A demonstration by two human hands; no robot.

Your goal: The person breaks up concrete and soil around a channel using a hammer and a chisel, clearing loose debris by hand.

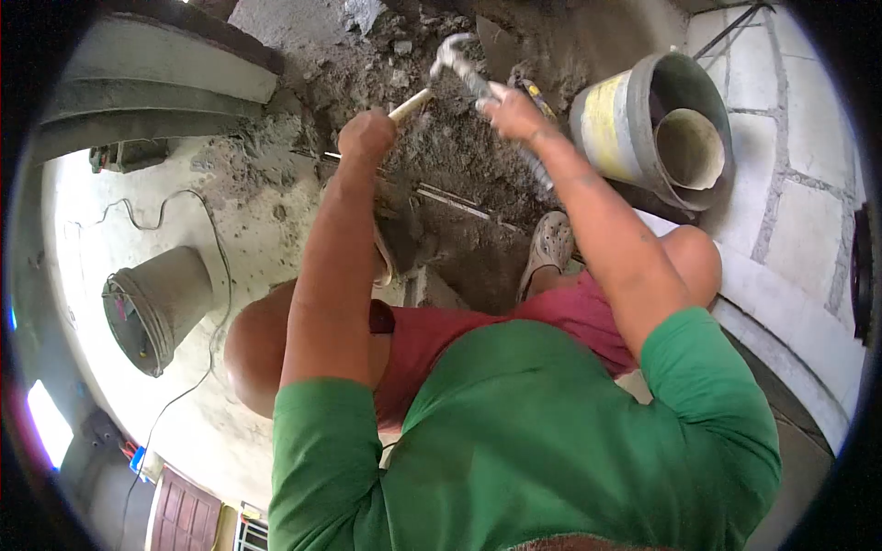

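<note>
My left hand [367, 138] is wrapped round a pale, short rod [411, 105], whose upper end sticks out toward the right; its lower part is hidden in the fist. My right hand [517, 114] grips a hammer [470, 75] partway along its handle. The hammer's greyish, curved head is raised, slightly blurred, above and to the right of the rod, apart from it. Beneath both hands lies dark, wet-looking rubble and mortar [441, 147]. A yellow and black tool [538, 97] rests just beyond my right hand.
At right stands a large, tilted bucket [611, 124] with a smaller container [689, 149] inside, near a block wall [808, 129]. Another bucket [170, 298] and a cable [225, 266] lie at left. Curved steps [165, 69] rise at upper left. My shoe [551, 243] is by the rubble.
</note>
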